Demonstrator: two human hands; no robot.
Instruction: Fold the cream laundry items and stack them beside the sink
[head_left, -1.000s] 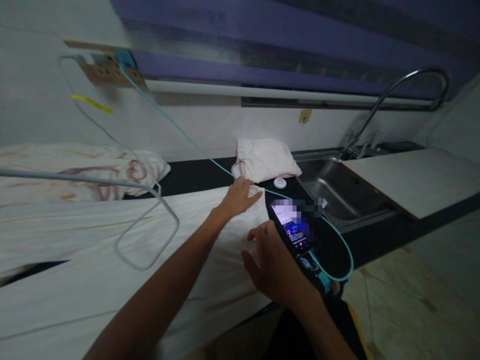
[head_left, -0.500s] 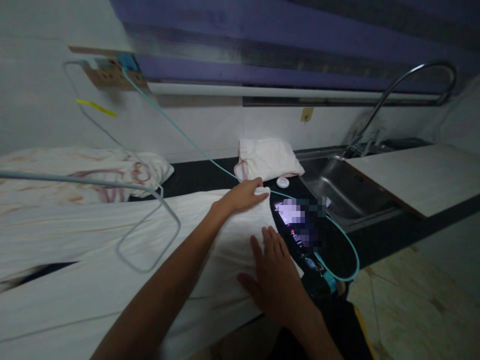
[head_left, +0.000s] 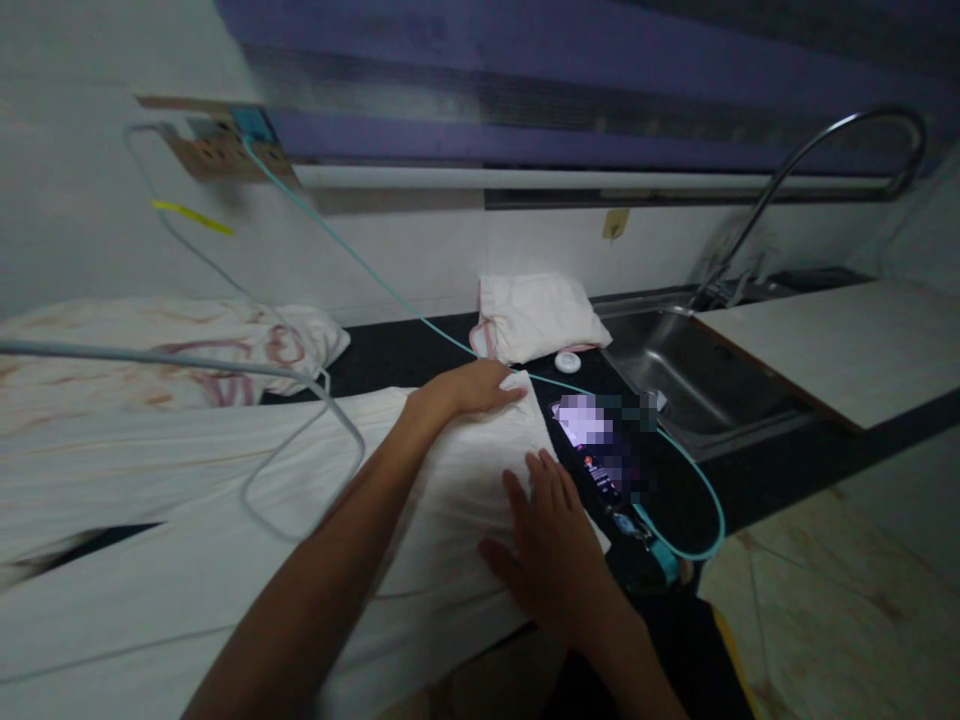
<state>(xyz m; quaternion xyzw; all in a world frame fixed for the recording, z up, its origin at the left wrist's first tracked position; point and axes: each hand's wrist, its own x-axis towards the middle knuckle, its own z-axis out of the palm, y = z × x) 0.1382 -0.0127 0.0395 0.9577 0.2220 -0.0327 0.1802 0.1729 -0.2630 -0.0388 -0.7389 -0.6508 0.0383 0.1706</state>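
A long white cloth (head_left: 187, 520) lies spread over a dark counter (head_left: 390, 350). My left hand (head_left: 461, 392) rests flat on its far right corner, fingers together pointing right. Nearer the counter's front edge, my right hand (head_left: 547, 545) presses flat on the cloth's right end, fingers spread. Neither hand grips anything. Just right of my right hand lies a lit phone (head_left: 600, 455) with a teal cable (head_left: 694, 500) plugged into it.
A folded white cloth (head_left: 536, 315) and a small white round object (head_left: 568, 361) sit behind the phone. A steel sink (head_left: 675, 370) with a curved tap (head_left: 825, 150) is at right, beside a white board (head_left: 832, 350). A grey cord (head_left: 300, 440) loops over the cloth. A patterned cloth (head_left: 172, 350) lies at back left.
My right hand moved left from the phone onto the cloth's end and flattened there. My left hand drew back slightly along the far corner, pulling the cloth smooth.
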